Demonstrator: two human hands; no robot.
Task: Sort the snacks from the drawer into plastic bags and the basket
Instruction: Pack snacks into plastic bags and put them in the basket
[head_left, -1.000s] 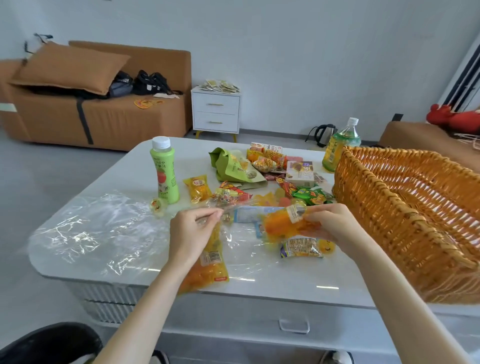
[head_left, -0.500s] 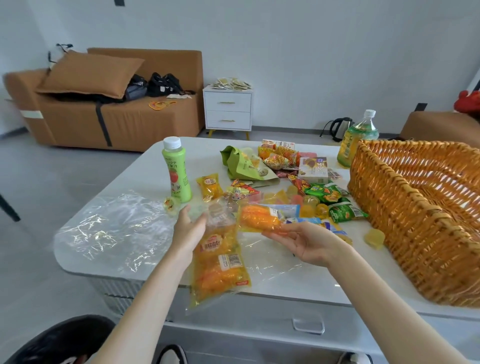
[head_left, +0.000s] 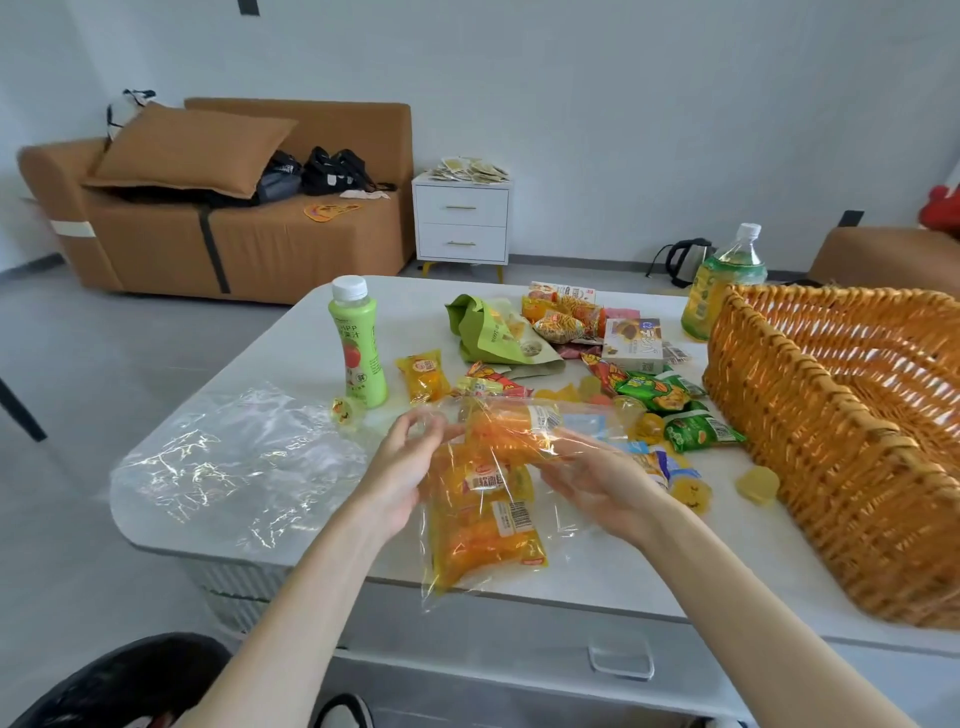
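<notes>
While the bag is being filled: a person stands at a white table (head_left: 623, 582), both hands working a clear bag (head_left: 483, 525) near its front edge.
Left hand (head_left: 410, 467): fingers curled on the thin plastic at the bag's mouth and pinching it up. Blur hides the exact grip.
Right hand (head_left: 597, 483): palm up, fingers loosely straight under an orange pack (head_left: 514, 431), feeding it into the mouth and clamped on nothing.
Bag position: between the hands, with more orange packs inside and its bottom hanging over the table edge.
Pack handling: probably light and soft, with a glossy wrapper that may slip. Best taken across the middle or by a crimped end.
Bag handling: flimsy and quick to collapse, so hold it at the rim.
Basket (head_left: 831, 441): wicker, on the right, apart from the bag.
Snacks (head_left: 675, 415): loose, between bag and basket.
Spare bag (head_left: 234, 457): flat on the left.
</notes>
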